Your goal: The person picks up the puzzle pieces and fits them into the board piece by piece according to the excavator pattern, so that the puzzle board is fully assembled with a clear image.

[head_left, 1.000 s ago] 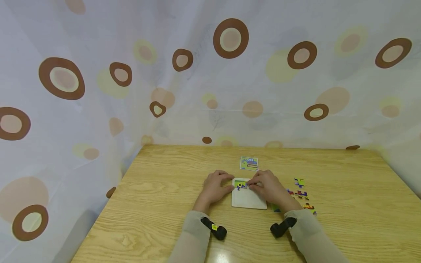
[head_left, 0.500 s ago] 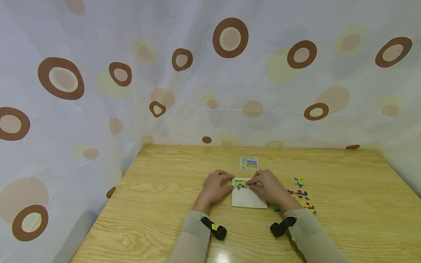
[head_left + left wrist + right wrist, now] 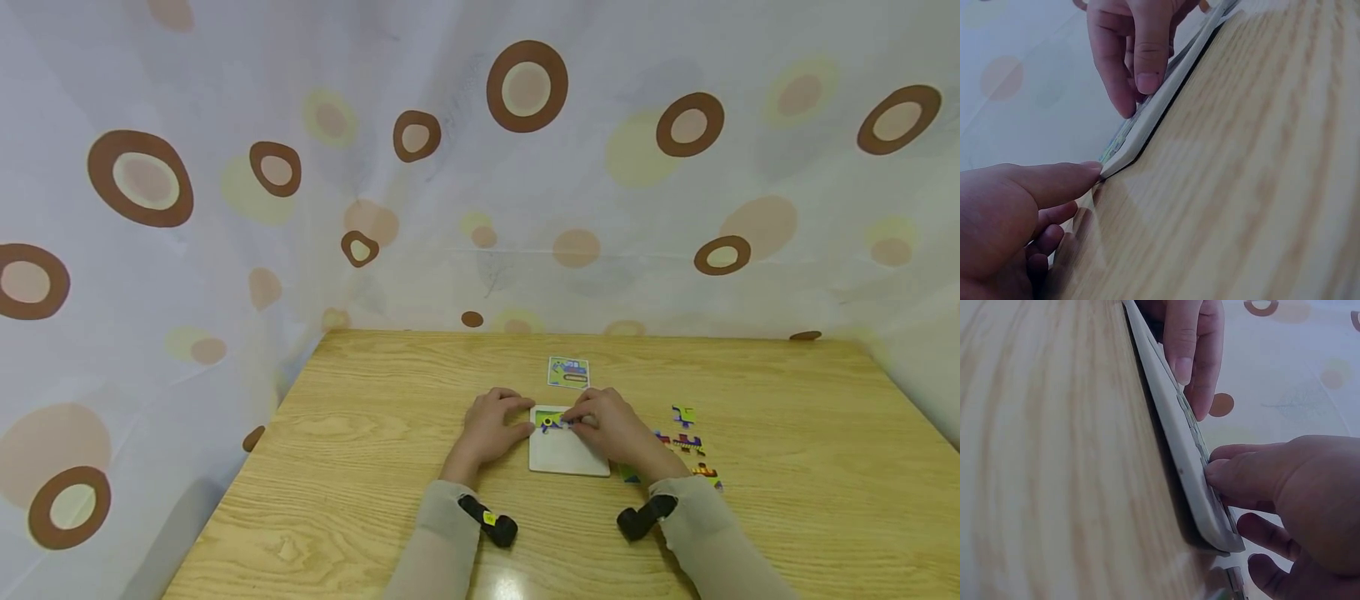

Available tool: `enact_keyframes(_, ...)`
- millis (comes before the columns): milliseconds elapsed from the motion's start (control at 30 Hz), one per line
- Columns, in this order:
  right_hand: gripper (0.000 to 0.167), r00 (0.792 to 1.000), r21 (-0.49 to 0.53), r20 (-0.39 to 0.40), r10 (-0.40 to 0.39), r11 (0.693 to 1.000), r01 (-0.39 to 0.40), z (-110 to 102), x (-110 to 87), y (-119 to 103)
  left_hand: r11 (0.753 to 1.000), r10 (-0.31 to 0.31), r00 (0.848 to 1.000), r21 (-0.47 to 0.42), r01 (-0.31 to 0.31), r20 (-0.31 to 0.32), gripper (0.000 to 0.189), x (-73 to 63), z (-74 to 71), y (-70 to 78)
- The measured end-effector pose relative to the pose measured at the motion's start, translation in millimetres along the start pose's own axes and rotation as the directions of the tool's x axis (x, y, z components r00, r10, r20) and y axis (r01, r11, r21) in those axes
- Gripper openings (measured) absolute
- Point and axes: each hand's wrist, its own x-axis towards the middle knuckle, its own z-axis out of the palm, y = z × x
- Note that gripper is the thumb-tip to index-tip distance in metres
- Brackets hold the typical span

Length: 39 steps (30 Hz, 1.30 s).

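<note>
A white puzzle tray (image 3: 567,455) lies on the table, with a few joined yellow, green and blue puzzle pieces (image 3: 548,421) along its upper left. My left hand (image 3: 491,425) holds the tray at its upper left corner, thumb and forefinger against the rim. Over the tray's upper right, my right hand (image 3: 611,425) pinches a small puzzle piece (image 3: 564,421) beside the joined ones; its fingers hide most of that piece. In the right wrist view, the right thumb (image 3: 1235,475) and forefinger meet low at the tray's surface.
Behind the tray lies a picture card (image 3: 568,372) of a blue digger. Several loose puzzle pieces (image 3: 686,442) are spread on the table to the right, some partly hidden by the right forearm. A patterned curtain (image 3: 465,208) stands behind the wooden table (image 3: 360,467).
The right thumb and fingertips have shifted very slightly, showing a little more of the blue area beside them. The left hand and the tray stay where they were.
</note>
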Motion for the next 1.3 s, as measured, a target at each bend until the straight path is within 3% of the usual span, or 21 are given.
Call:
enact_keyframes(400,0.016,0.997,0.098,0.030,0.066,0.993,-0.068,-6.2,1.2,0.5,1.000,0.001,1.000,-0.013,-0.001,0.000,0.036,-0.4,-1.1,0.0)
enact_keyframes(567,0.015,0.998,0.087,0.004,0.064,0.994,-0.064,-11.3,0.2,2.7,1.000,0.005,1.000,-0.013,-0.005,-0.001,0.036,-0.6,-1.9,0.1)
enact_keyframes(900,0.014,0.989,0.090,-0.008,0.144,0.986,-0.143,-27.9,-7.3,1.4,0.999,0.018,1.000,-0.027,-0.018,0.001,0.036,-1.8,-2.5,0.6)
enact_keyframes(1300,0.017,0.997,0.082,-0.063,0.037,0.996,-0.032,-46.0,-15.5,5.7,1.000,0.015,1.000,-0.017,-0.015,0.007,0.036,-1.1,-1.2,1.2)
